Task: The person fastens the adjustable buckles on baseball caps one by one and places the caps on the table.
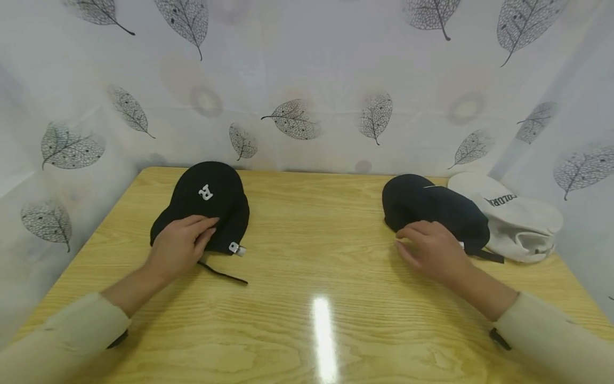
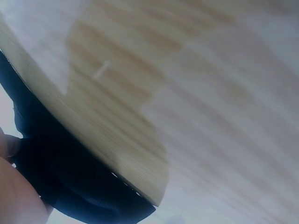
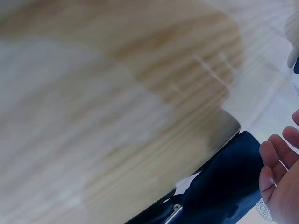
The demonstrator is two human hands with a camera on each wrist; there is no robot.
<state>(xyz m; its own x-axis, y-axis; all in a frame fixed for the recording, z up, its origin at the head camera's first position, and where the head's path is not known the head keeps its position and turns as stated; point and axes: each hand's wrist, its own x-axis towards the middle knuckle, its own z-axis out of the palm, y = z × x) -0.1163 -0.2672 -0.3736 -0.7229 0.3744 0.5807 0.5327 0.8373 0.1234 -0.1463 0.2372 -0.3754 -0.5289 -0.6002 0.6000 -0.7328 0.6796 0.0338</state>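
Note:
A black cap (image 1: 208, 184) with a white letter R lies at the left of the wooden table. My left hand (image 1: 179, 242) is on its near side, thumb and fingers close together on the fabric. In the left wrist view, part of the hand (image 2: 18, 193) shows against the dark cap (image 2: 79, 172). My right hand (image 1: 434, 250) is beside the near left side of a navy cap (image 1: 431, 205), fingers loosely bent and holding nothing. The right wrist view shows those fingers (image 3: 273, 154) near the navy cap (image 3: 229, 172).
A white cap (image 1: 508, 208) with dark lettering lies at the far right, partly behind the navy one. From the black cap a thin dark strap (image 1: 223, 273) trails onto the table (image 1: 307, 229). A leaf-print curtain (image 1: 307, 69) hangs behind the table and at its sides.

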